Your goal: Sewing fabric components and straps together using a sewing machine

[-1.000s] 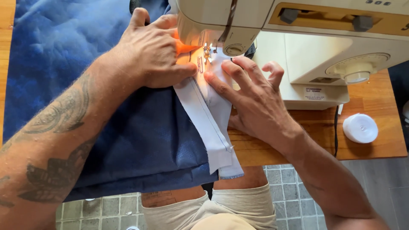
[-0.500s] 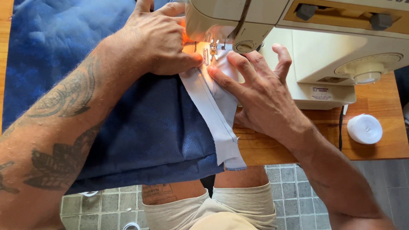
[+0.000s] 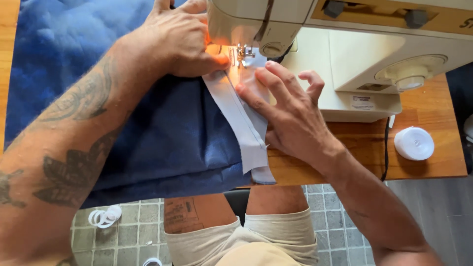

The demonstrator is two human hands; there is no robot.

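Note:
A cream sewing machine (image 3: pixel 364 59) stands on a wooden table (image 3: pixel 423 172). Dark blue fabric (image 3: pixel 162 138) lies across the table with a pale blue-grey strip (image 3: pixel 236 116) along its right edge, running under the presser foot (image 3: pixel 242 51). My left hand (image 3: pixel 177 42) lies flat on the blue fabric left of the needle, thumb tip on the strip. My right hand (image 3: pixel 286 106) presses the strip and fabric edge with spread fingers just in front of the foot. Neither hand grips anything.
A white roll of tape (image 3: pixel 414 143) sits on the table at the right, beside a black cable (image 3: pixel 386 148). Loose white loops of tape (image 3: pixel 103 216) lie on the tiled floor. My knees in beige shorts (image 3: pixel 276 236) are under the table edge.
Both hands stay pressed on the fabric by the needle. The strip's hanging end sits slightly further from the table edge, and the view has shifted a little.

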